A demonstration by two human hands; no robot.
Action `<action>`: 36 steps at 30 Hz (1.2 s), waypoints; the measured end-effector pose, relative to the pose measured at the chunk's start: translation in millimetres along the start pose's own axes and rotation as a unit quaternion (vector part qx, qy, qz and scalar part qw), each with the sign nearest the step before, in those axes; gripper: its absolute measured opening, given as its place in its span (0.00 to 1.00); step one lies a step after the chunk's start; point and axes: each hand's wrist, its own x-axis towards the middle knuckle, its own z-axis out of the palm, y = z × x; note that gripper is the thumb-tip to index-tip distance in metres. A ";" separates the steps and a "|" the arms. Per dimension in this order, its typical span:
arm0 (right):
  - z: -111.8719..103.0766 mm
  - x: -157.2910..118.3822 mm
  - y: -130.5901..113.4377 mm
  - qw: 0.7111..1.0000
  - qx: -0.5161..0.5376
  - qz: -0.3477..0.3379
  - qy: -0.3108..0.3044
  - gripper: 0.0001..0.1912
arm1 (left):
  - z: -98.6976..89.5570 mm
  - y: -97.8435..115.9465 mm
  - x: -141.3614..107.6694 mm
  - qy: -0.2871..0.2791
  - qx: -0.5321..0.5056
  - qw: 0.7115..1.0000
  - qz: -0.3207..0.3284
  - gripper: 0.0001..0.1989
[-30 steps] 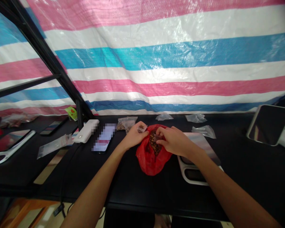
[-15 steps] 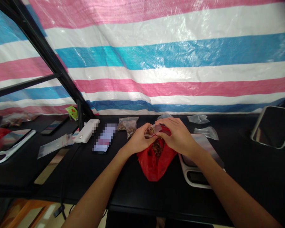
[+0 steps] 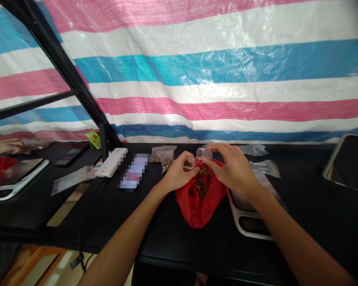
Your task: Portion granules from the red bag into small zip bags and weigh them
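My left hand (image 3: 179, 171) has its fingers curled round a small clear plastic bag (image 3: 189, 162), its mouth open. My right hand (image 3: 231, 165) pinches a small clear plastic cup (image 3: 204, 153) between thumb and fingers, just right of the bag. Below both hands an open red bag (image 3: 198, 210) lies on the black table, with brown dried bits (image 3: 203, 180) inside it. A white scale (image 3: 241, 224) sits under my right forearm. Behind my left hand are small filled clear bags (image 3: 167, 158).
A phone (image 3: 134, 172) and a white power bank (image 3: 112, 162) lie to the left. Flat clear bags (image 3: 265, 167) are at the back right, near a dark-screened device (image 3: 350, 161). Another person's hand (image 3: 6, 147) is at far left, by a second scale (image 3: 20, 180).
My right hand has moved right, drawing the cup away from the bag in my left hand. More of the brown bits show. Another person's hand has appeared at far left.
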 end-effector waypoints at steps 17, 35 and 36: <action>7.7 -2.2 -2.1 0.987 0.137 -0.025 -0.086 0.20 | -6.1 8.8 -2.7 0.125 0.120 0.980 0.095 0.11; 27.2 -10.6 -44.3 0.987 0.141 0.041 -0.068 0.22 | -2.8 29.8 2.9 0.019 -0.326 0.942 -0.078 0.31; 28.6 -11.2 -45.4 0.987 0.144 0.046 -0.062 0.24 | -1.6 32.2 1.9 0.012 -0.324 0.943 -0.074 0.31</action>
